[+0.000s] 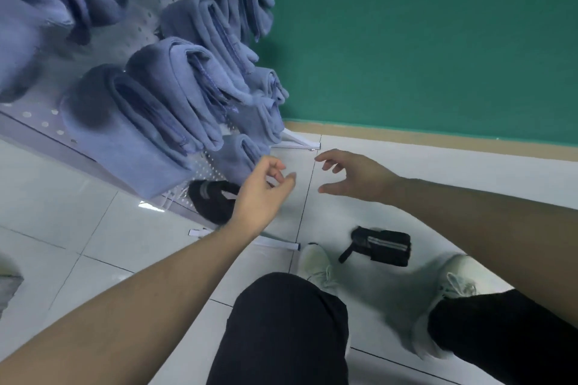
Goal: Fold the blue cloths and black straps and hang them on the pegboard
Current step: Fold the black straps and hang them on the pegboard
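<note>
On pegboard (47,122) hang folded blue cloths (187,84).

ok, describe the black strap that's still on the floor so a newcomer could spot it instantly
Start at the white tiled floor below the green wall, then look between the person's two white shoes. The folded black strap lies there, loose on the tile. Grey stripes and a short tail mark it out; the other black strap sits low at the pegboard, behind the left hand.

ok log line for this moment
left hand: empty, near pegboard | right hand: empty | cloths: hung | strap: on floor
</note>
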Demonstrator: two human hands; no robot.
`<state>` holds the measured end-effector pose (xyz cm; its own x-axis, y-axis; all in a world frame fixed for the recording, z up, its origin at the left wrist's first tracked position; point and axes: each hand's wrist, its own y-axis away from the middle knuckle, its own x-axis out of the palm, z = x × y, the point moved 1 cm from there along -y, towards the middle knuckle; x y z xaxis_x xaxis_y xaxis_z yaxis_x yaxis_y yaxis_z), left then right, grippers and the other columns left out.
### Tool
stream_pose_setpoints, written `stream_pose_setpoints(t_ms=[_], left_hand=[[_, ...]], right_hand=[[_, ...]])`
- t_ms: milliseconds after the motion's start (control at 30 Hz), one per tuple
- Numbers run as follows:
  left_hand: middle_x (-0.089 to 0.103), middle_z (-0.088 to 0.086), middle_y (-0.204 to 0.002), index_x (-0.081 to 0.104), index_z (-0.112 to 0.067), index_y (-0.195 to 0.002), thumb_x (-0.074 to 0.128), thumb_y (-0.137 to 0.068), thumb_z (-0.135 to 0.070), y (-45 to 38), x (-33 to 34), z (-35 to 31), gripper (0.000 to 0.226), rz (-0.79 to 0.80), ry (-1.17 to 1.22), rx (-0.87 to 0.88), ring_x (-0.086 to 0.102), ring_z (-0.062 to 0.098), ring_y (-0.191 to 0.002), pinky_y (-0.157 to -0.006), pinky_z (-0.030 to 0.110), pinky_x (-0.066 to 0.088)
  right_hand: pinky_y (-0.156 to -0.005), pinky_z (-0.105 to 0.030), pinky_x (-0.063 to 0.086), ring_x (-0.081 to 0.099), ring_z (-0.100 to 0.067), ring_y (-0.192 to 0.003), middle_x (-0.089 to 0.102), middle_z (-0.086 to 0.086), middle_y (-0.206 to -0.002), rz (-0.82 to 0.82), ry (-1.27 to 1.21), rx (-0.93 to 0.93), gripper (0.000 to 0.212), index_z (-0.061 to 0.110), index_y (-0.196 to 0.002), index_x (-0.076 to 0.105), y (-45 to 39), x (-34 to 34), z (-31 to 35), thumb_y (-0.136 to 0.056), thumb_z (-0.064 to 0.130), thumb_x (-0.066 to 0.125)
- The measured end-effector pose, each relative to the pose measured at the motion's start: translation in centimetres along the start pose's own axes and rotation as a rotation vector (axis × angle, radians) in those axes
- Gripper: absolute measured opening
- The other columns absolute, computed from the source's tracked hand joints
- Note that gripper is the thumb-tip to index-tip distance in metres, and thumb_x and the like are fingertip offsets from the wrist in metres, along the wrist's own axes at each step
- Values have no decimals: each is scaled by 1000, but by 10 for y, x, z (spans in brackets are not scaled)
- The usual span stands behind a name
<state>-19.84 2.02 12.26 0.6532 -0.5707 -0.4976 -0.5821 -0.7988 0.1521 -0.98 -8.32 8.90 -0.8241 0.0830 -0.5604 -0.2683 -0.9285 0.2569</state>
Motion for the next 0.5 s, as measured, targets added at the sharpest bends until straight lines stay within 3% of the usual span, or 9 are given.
stream_pose_setpoints(t_ms=[133, 233, 400, 500], left_hand=[[58, -4, -91, 53, -30, -95, 72, -90, -27, -37, 56, 3, 20, 310, -109, -71, 58, 23, -70, -65, 30, 44], [59, 2, -104, 54, -27, -103, 71, -90, -27, -59, 95, 12, 22, 500, -276, -103, 60, 24, -75, -69, 30, 46], [58, 0, -112, 54, -25, -109, 69, -92, -28, -84, 159, 35, 23, 682, -411, -111, 64, 25, -91, -89, 40, 53], [57, -3, -112, 54, -26, -110, 68, -93, -27, -94, 195, 59, 22, 760, -442, -136, 63, 24, -95, -88, 39, 53]], right_hand=[[-91, -30, 49, 58, -14, -101, 58, 11, -113, -24, 12, 169, 42, 35, -127, 55, 16, -27, -52, -89, 33, 73], [-86, -30, 49, 59, -16, -102, 57, 11, -115, 21, 117, 291, 35, 33, -127, 56, 24, -38, -92, -94, 31, 66], [-88, -29, 47, 57, -17, -103, 57, 9, -122, 136, 216, 450, 39, 32, -133, 53, 33, -37, -157, -95, 30, 61], [-93, -31, 47, 57, -18, -107, 58, 7, -126, 224, 253, 536, 43, 29, -138, 50, 32, -27, -195, -96, 31, 60]])
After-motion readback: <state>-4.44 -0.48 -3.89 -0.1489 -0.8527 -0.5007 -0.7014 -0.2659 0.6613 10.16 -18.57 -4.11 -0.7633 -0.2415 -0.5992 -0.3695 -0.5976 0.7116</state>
